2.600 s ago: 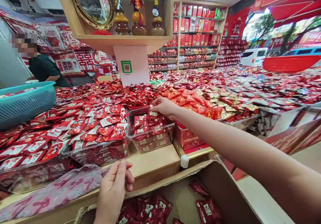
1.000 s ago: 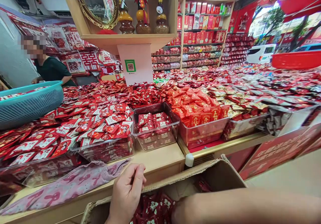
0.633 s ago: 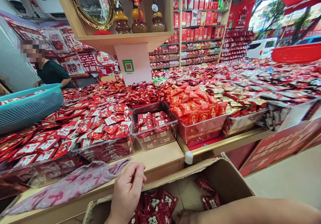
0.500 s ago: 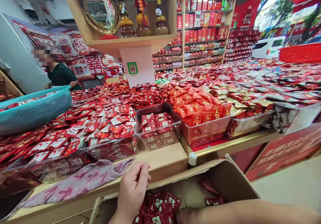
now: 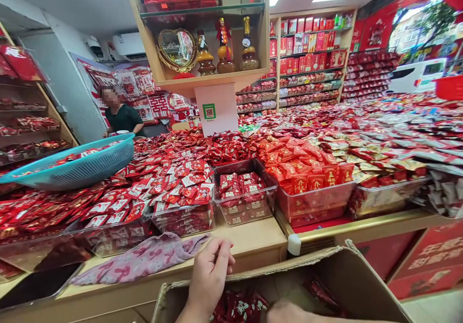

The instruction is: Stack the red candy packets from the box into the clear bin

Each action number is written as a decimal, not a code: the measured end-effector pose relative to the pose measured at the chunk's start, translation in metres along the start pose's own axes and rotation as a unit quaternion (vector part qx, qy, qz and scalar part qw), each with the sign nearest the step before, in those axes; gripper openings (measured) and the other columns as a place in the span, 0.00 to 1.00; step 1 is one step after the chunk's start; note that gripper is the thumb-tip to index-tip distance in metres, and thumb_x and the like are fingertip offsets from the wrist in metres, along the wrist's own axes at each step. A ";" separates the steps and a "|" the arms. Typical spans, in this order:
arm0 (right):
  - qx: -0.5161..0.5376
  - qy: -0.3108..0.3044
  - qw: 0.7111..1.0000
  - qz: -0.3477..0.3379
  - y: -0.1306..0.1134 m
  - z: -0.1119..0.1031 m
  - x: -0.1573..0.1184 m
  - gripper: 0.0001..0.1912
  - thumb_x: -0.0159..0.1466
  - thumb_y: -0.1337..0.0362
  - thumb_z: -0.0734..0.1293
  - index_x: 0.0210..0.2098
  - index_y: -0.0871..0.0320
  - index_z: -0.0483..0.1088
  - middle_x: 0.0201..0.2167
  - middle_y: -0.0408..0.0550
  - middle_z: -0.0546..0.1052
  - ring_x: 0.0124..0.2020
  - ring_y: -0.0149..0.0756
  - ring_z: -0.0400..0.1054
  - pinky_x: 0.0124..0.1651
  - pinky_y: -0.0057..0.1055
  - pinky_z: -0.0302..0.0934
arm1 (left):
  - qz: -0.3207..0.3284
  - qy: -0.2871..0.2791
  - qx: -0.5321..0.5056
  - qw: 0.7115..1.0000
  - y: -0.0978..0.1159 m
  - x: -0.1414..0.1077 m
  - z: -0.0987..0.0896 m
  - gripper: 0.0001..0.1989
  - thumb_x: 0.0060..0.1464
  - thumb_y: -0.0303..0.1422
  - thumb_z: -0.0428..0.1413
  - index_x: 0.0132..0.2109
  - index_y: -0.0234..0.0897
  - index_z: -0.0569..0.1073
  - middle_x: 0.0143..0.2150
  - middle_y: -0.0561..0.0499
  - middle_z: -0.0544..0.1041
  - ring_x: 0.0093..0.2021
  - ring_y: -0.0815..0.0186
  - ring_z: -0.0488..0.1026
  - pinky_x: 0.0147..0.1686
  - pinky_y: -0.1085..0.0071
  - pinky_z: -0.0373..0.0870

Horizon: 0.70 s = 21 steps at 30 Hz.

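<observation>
My left hand [image 5: 212,271] is held over the near left part of an open cardboard box [image 5: 361,270], its fingers curled closed. Whatever may be inside that hand is hidden. Down in the box my right hand [image 5: 285,312] is beside several small dark red packets [image 5: 244,307] with pale characters on them; its fingers are blurred and mostly out of sight. One more cluster of red packets [image 5: 321,291] lies at the box's right side. Behind the box, a clear plastic bin [image 5: 246,212] holds similar red packets stacked in two rows.
A pink patterned cloth [image 5: 144,260] lies on the counter edge left of the box. Bins heaped with red packets [image 5: 314,168] line the counter. A blue basket [image 5: 87,163] rests on the left heap. Shelving [image 5: 217,79] overhangs the middle; a person [image 5: 125,120] stands behind.
The view has tilted up and turned left, so the counter sits lower and further right. My left hand stays closed above the box; my right hand remains down inside it.
</observation>
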State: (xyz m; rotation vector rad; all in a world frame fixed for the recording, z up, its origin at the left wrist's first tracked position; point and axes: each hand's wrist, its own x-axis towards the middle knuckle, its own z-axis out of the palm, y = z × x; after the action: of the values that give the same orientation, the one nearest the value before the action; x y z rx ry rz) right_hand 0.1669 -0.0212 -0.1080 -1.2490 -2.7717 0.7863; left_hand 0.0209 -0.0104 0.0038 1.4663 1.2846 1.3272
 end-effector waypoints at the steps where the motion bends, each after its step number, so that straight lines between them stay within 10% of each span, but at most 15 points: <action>1: -0.058 0.008 0.998 -0.018 -0.011 -0.028 -0.010 0.12 0.47 0.77 0.60 0.12 0.58 0.61 0.12 0.43 0.66 0.15 0.30 0.58 0.17 0.26 0.45 | -0.025 -0.011 -0.036 0.999 0.001 0.001 -0.002 0.14 0.49 0.42 0.50 0.30 0.35 0.70 0.19 0.54 0.70 0.18 0.70 0.66 0.17 0.76 0.61; 3: -0.037 0.068 0.993 -0.088 -0.031 -0.084 -0.030 0.06 0.52 0.71 0.60 0.21 0.58 0.65 0.20 0.45 0.70 0.19 0.29 0.59 0.21 0.25 0.49 | -0.067 -0.030 -0.116 0.991 0.004 0.003 -0.007 0.19 0.50 0.46 0.46 0.31 0.33 0.71 0.20 0.51 0.73 0.19 0.69 0.68 0.18 0.75 0.61; 7: 0.141 0.286 0.948 -0.020 -0.050 -0.149 -0.034 0.12 0.61 0.62 0.53 0.26 0.59 0.61 0.22 0.43 0.67 0.23 0.27 0.57 0.25 0.23 0.50 | -0.084 -0.017 -0.233 0.969 0.007 0.007 -0.012 0.30 0.47 0.55 0.41 0.32 0.32 0.73 0.25 0.47 0.76 0.26 0.64 0.72 0.27 0.69 0.67; 21: 0.233 0.438 0.867 -0.039 -0.050 -0.104 0.025 0.14 0.62 0.57 0.52 0.23 0.57 0.51 0.17 0.38 0.57 0.19 0.25 0.49 0.22 0.22 0.44 | -0.049 0.111 -0.023 0.992 0.006 0.003 0.004 0.17 0.48 0.47 0.48 0.30 0.37 0.68 0.13 0.60 0.63 0.09 0.72 0.58 0.07 0.77 0.55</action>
State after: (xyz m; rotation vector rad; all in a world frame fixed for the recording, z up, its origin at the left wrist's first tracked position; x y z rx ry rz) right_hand 0.1358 0.0140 0.0000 -1.0206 -1.7550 0.6044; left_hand 0.0260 -0.0084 0.0100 1.2333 1.4375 1.4761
